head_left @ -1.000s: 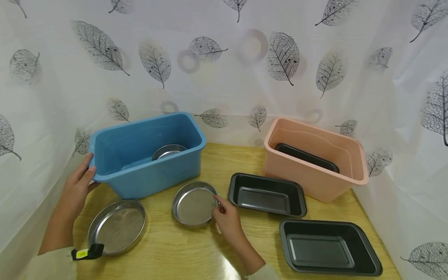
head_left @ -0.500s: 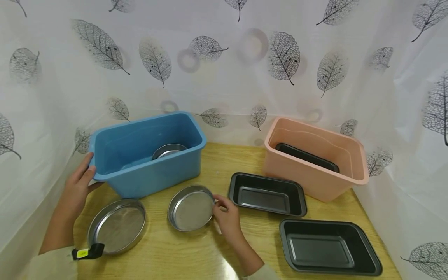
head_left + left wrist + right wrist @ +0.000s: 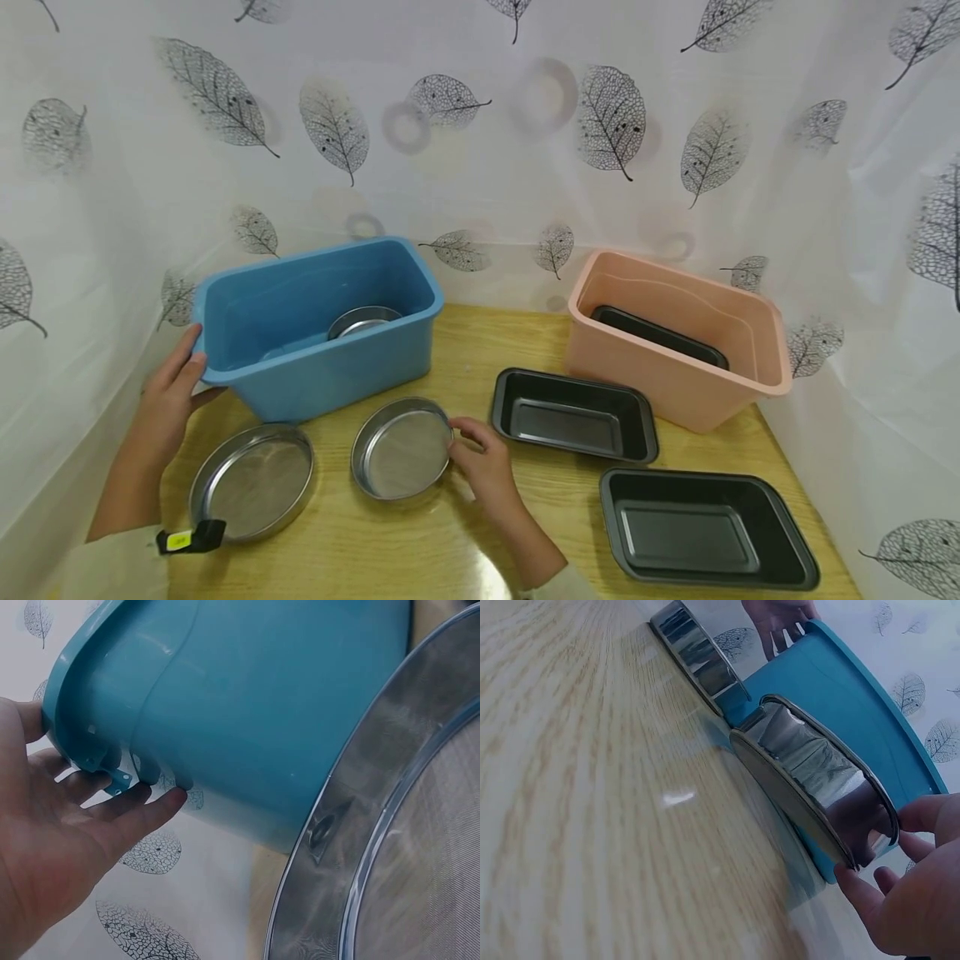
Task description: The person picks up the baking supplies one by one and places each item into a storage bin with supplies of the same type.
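My right hand (image 3: 483,467) pinches the right edge of a small round metal sieve (image 3: 401,454) in the middle of the table. In the right wrist view the sieve (image 3: 817,765) is tilted, thumb and fingers at its rim and base. At the left, my left hand (image 3: 167,400) grips the corner rim of a blue plastic bin (image 3: 337,375); the left wrist view has the thumb on the rim and the fingers (image 3: 154,814) underneath. A larger round sieve (image 3: 258,487) lies in front of that hand, its mesh (image 3: 435,847) close to the left wrist camera.
Another round metal piece (image 3: 366,317) sits inside the blue bin. To the right stands a pink bin (image 3: 660,383) with a dark pan (image 3: 660,333) in it. Two black loaf pans (image 3: 573,417) lie before it. Leaf-print sheeting (image 3: 480,167) encloses the table.
My right hand has moved slightly left and toward me with the small sieve, which has come away from the loaf pan and tilted. The left hand stays on the bin rim.
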Available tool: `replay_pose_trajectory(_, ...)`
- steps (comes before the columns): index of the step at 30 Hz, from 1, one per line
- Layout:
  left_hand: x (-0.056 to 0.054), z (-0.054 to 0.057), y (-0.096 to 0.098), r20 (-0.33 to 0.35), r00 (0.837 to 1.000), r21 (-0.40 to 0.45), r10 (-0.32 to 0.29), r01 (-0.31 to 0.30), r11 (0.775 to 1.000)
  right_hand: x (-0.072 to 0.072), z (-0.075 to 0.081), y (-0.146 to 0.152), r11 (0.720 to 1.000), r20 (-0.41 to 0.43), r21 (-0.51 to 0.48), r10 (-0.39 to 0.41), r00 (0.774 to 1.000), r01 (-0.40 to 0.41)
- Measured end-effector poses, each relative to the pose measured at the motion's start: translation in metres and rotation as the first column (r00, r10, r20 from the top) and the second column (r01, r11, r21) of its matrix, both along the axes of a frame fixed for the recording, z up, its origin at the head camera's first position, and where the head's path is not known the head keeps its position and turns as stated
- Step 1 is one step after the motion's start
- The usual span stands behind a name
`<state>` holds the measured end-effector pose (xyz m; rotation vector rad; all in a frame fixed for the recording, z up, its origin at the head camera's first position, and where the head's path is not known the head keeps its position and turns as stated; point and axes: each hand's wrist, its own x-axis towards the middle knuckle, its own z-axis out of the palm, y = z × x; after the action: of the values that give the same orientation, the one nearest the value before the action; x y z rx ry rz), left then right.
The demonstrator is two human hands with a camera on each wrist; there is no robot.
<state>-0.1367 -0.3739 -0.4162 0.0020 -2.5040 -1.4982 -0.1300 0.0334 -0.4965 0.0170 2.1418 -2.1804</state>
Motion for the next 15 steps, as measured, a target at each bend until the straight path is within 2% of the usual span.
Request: replay_pose_trajectory(15, 0.0023, 0.0019, 0.0024, 0.002, 1.000, -0.008, 0.001, -0.001, 1.000, -0.0003, -0.0012, -0.0001, 1.000, 0.019, -0.012, 0.003, 1.000, -0.003)
